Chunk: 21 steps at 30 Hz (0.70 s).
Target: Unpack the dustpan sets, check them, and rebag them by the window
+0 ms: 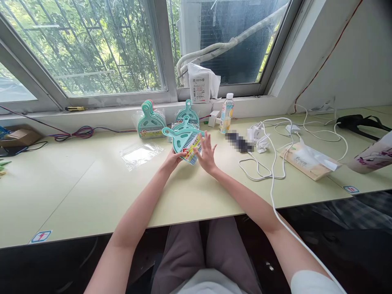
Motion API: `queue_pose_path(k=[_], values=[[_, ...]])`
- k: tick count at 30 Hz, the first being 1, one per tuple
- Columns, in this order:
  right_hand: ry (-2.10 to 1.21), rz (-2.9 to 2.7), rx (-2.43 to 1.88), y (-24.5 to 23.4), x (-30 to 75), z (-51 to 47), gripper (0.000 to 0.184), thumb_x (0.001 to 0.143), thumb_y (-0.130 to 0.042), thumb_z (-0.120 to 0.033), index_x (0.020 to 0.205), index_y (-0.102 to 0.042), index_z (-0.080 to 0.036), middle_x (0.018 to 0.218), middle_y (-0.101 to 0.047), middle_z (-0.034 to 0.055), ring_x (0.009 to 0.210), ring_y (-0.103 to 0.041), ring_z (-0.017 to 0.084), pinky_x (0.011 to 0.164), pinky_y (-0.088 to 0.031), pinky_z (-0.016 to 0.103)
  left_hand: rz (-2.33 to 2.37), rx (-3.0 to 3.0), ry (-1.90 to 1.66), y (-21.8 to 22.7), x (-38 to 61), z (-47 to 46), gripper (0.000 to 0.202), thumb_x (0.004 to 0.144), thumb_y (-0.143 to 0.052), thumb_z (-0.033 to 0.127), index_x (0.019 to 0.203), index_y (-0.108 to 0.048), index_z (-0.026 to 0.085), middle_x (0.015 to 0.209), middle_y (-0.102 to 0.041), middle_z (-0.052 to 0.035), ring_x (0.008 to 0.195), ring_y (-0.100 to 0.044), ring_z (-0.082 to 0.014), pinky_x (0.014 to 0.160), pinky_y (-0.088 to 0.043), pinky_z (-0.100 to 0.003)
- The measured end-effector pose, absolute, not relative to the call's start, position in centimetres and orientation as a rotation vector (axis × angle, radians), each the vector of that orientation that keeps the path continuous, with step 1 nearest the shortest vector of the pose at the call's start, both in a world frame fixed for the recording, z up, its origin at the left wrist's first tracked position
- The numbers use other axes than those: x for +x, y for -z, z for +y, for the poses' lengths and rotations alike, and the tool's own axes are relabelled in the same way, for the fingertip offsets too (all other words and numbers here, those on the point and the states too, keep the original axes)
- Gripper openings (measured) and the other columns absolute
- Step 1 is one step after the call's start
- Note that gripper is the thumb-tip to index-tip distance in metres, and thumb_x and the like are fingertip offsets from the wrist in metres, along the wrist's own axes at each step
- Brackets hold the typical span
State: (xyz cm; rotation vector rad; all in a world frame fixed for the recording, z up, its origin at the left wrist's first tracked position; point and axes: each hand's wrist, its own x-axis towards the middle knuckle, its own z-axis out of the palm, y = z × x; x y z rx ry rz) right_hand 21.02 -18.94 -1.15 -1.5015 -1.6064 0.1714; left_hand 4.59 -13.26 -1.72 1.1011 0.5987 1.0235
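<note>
Left hand [172, 160], dustpan [183, 139] in plastic bag [197, 134]

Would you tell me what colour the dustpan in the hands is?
The dustpan is pale teal, shown best in the head view.

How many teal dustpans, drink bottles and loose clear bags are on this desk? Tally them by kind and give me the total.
Teal plastic dustpans in clear bags: 3 (overlapping stacks could hide more)
Clear plastic drink bottle with white cap: 1
Loose flat clear plastic bag: 1
Total: 5
</note>
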Motion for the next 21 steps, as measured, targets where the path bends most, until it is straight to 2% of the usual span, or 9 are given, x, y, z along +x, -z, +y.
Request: queue_pose_path(k=[2,4,6,8,11,14,18,21], values=[[-0.360,-1.314,-1.451,1.1,21.2,-18.8,0.073,0.091,-0.035,-0.059,0.152,-0.008,-0.028,0.159,-0.011,0.0068,0.147,0.000,0.026,0.113,-0.005,0.063,0.583,1.083,-1.064,1.7,4.7,-13.2,0.059,0.061,-0.078,0.011,0.116,-0.055,0.018,0.110,-0.067,-0.0078,0.103,-0.064,-0.0236,0.093,-0.050,-0.040],[-0.753,-1.176,-1.312,1.1,21.4,-18.7,0.074,0.088,-0.046,-0.056,0.149,-0.017,-0.024,0.152,-0.030,0.0119,0.144,-0.021,0.027,0.113,-0.023,0.056,0.577,1.075,-1.080,1.6,4.8,-13.2,0.059,0.061,-0.078,0.012,0.115,-0.055,0.018,0.110,-0.068,-0.0080,0.105,-0.063,-0.0243,0.095,-0.049,-0.041],[-1.119,-1.123,-1.119,1.2,21.6,-18.5,0.065,0.086,-0.055,-0.047,0.141,-0.031,-0.024,0.138,-0.051,0.0112,0.130,-0.047,0.027,0.108,-0.037,0.050,0.593,1.078,-1.066,1.5,4.8,-13.2,0.059,0.060,-0.079,0.012,0.114,-0.055,0.017,0.109,-0.068,-0.0084,0.105,-0.063,-0.0248,0.095,-0.049,-0.042],[-1.278,-1.045,-0.994,1.4,21.7,-18.4,0.055,0.083,-0.062,-0.036,0.132,-0.039,-0.027,0.123,-0.063,0.0065,0.111,-0.062,0.023,0.102,-0.046,0.047,0.611,1.087,-1.036,1.4,4.8,-13.3,0.061,0.059,-0.080,0.013,0.115,-0.054,0.018,0.109,-0.068,-0.0084,0.104,-0.064,-0.0250,0.096,-0.049,-0.042],[-1.305,-0.888,-0.963,1.7,21.7,-18.2,0.047,0.080,-0.063,-0.022,0.122,-0.041,-0.028,0.109,-0.069,0.0018,0.092,-0.069,0.019,0.093,-0.053,0.045,0.612,1.126,-0.979,1.3,4.6,-13.6,0.071,0.059,-0.081,0.014,0.123,-0.049,0.022,0.110,-0.067,-0.0078,0.105,-0.063,-0.0242,0.096,-0.049,-0.042],[-1.307,-0.826,-0.962,1.9,21.7,-17.9,0.038,0.079,-0.064,-0.016,0.111,-0.044,-0.026,0.100,-0.070,0.0015,0.084,-0.071,0.018,0.085,-0.058,0.042,0.601,1.176,-0.920,1.2,4.3,-13.8,0.073,0.063,-0.080,0.018,0.128,-0.047,0.023,0.108,-0.067,-0.0087,0.103,-0.063,-0.0236,0.097,-0.048,-0.043],[-1.298,-0.802,-0.945,1.8,22.3,-17.5,0.033,0.076,-0.066,-0.015,0.102,-0.048,-0.023,0.094,-0.071,0.0029,0.081,-0.071,0.019,0.077,-0.060,0.038,0.634,1.288,-0.844,0.9,3.2,-13.0,0.056,0.074,-0.074,0.031,0.124,-0.053,0.022,0.107,-0.067,-0.0101,0.107,-0.060,-0.0246,0.098,-0.045,-0.041],[-1.269,-0.795,-0.916,1.6,23.0,-17.3,0.034,0.075,-0.067,-0.015,0.102,-0.048,-0.023,0.092,-0.071,0.0021,0.078,-0.071,0.018,0.075,-0.061,0.036,0.903,1.501,-0.914,0.6,1.1,-11.5,0.041,0.081,-0.064,0.042,0.118,-0.060,0.023,0.111,-0.065,-0.0106,0.118,-0.052,-0.0283,0.102,-0.040,-0.043]])
